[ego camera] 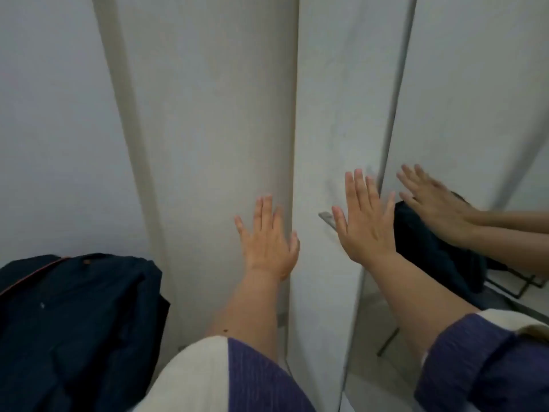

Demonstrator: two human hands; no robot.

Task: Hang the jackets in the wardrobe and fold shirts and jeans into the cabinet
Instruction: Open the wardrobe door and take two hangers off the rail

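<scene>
Two tall white wardrobe doors fill the view. My left hand (267, 239) lies flat, fingers spread, on the left door (214, 129) near its right edge. My right hand (364, 221) is flat and open against the right door (329, 114), just beside a small metal handle (326, 218). Neither hand holds anything. A dark navy jacket (80, 322) with a thin red trim lies bunched at the lower left, apart from both hands.
A mirror panel (481, 99) stands right of the doors and reflects my hands, a dark garment and a thin black metal frame. A plain white wall (50, 129) is at the left. Pale floor shows below the mirror.
</scene>
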